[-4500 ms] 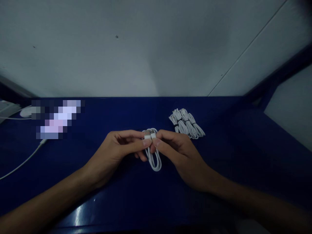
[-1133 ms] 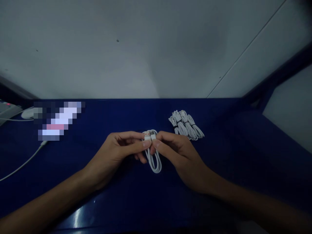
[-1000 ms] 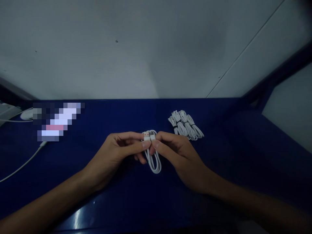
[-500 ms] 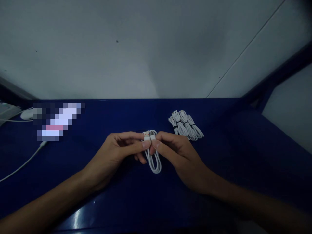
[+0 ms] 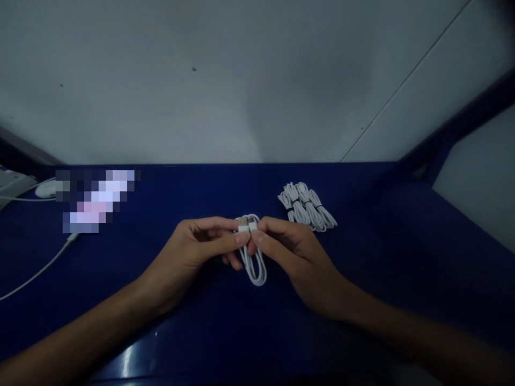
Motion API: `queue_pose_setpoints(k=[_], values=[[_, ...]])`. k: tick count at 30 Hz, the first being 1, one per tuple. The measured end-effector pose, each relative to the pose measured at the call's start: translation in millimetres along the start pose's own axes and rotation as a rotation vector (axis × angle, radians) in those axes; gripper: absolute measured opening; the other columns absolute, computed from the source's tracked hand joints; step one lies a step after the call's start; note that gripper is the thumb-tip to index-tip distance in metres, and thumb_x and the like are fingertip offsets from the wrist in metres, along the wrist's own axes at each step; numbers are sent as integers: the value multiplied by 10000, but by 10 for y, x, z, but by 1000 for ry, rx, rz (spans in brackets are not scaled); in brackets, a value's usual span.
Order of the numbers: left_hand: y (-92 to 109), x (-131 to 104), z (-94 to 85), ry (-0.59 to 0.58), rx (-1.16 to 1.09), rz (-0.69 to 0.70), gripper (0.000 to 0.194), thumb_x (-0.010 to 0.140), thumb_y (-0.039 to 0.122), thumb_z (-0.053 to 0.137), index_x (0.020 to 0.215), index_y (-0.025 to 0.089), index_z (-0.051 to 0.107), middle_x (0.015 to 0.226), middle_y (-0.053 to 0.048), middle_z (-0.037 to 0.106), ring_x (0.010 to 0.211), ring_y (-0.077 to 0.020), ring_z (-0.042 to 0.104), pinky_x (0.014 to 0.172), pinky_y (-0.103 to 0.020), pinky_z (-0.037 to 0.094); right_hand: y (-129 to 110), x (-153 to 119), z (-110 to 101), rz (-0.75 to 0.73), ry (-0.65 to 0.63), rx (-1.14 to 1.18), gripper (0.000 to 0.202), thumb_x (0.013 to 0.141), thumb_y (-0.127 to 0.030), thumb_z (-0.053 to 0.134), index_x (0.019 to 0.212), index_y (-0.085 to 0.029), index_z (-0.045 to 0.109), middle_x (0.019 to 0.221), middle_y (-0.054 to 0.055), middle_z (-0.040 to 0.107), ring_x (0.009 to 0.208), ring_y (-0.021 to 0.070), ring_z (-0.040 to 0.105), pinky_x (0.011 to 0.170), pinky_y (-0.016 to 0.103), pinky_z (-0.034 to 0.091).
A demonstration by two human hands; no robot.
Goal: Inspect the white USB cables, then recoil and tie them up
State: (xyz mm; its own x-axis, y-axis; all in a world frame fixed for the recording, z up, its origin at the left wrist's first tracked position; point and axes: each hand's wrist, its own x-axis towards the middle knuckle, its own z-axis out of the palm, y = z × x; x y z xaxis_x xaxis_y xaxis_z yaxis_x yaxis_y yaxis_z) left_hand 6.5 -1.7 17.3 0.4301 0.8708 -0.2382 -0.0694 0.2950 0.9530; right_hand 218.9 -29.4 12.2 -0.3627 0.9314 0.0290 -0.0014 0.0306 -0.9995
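Note:
Between my hands is a coiled white USB cable [image 5: 256, 273], its two plug ends side by side at the top and its loops hanging below. My left hand [image 5: 197, 244] pinches the wider USB plug between thumb and fingers. With thumb and forefinger, my right hand [image 5: 300, 249] grips the narrower plug end and the coil beside it. The fingertips of both hands nearly meet at the plugs. Just beyond my right hand lies a row of several bundled white cables [image 5: 308, 206], bound with dark ties.
The blue tabletop [image 5: 193, 332] runs back to a pale wall [image 5: 225, 96]. At the left lies a blurred-out lit device [image 5: 104, 198] with a white cord [image 5: 40, 279] plugged in. A white rounded object [image 5: 46, 188] sits beside it. A blue frame [image 5: 446, 142] stands at the right.
Both hands keep the same hold on the coiled cable, with barely any movement. The view has shifted very slightly.

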Motion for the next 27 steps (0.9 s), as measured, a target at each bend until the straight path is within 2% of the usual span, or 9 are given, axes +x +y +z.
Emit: queue_pose_setpoints(k=[6, 21, 27], values=[[13, -20, 14, 30, 8, 2, 161, 912, 284, 914, 1064, 231, 919, 799, -41, 825, 675, -125, 714, 731, -228, 580, -9, 0, 3, -16, 4, -16, 297, 1128, -346, 574, 895, -221, 711, 862, 24, 716, 802, 179, 632, 688, 320, 490], [-5, -3, -5, 3, -1, 7, 180, 955, 211, 869, 1125, 257, 908, 852, -25, 841, 685, -93, 731, 735, -178, 592, 2, -6, -10, -33, -9, 18, 294, 1138, -317, 573, 895, -214, 703, 876, 20, 728, 825, 169, 647, 775, 347, 512], [-6, -4, -6, -1, 0, 15, 165, 958, 215, 868, 1113, 257, 911, 848, -22, 847, 684, -91, 730, 722, -172, 585, 0, -7, -6, -12, 6, -11, 296, 1133, -327, 579, 894, -211, 709, 864, 26, 723, 816, 174, 636, 733, 340, 493]])
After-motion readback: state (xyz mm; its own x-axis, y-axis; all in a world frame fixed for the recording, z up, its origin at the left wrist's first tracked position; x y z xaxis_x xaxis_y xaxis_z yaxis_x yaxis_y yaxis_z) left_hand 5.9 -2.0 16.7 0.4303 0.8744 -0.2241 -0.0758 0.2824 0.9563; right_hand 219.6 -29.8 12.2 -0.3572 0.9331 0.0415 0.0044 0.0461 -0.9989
